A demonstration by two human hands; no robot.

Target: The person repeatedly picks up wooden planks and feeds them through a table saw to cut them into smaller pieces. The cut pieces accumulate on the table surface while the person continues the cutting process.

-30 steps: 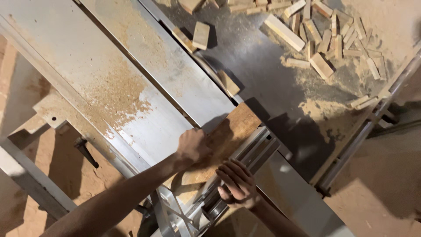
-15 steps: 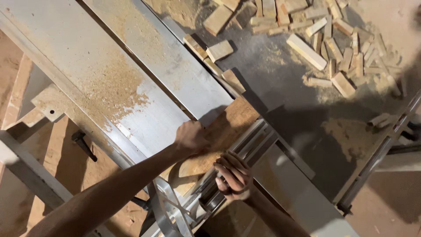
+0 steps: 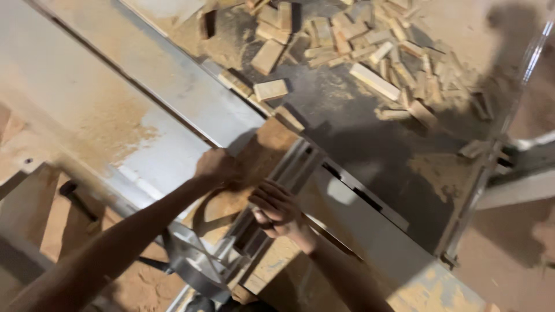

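Observation:
A flat wooden board [image 3: 263, 151] lies on the grey metal saw table [image 3: 110, 98], its far corner near the table's edge. My left hand [image 3: 218, 166] presses down on the board's near part. My right hand [image 3: 276, 207] is curled around the board's edge beside a ribbed metal fence [image 3: 292, 167]. Below the hands a round saw guard [image 3: 193, 271] shows. Part of the board is hidden under both hands.
Many small cut wood blocks [image 3: 370, 55] lie heaped on the dusty floor beyond the table. Sawdust covers the table's left part [image 3: 87, 124]. A metal rail [image 3: 485, 173] runs along the right side. Two loose blocks [image 3: 270, 89] sit at the table's far edge.
The view has shifted so the block pile sits lower and nearer. The board and both hands have moved slightly along the fence; the grip looks the same.

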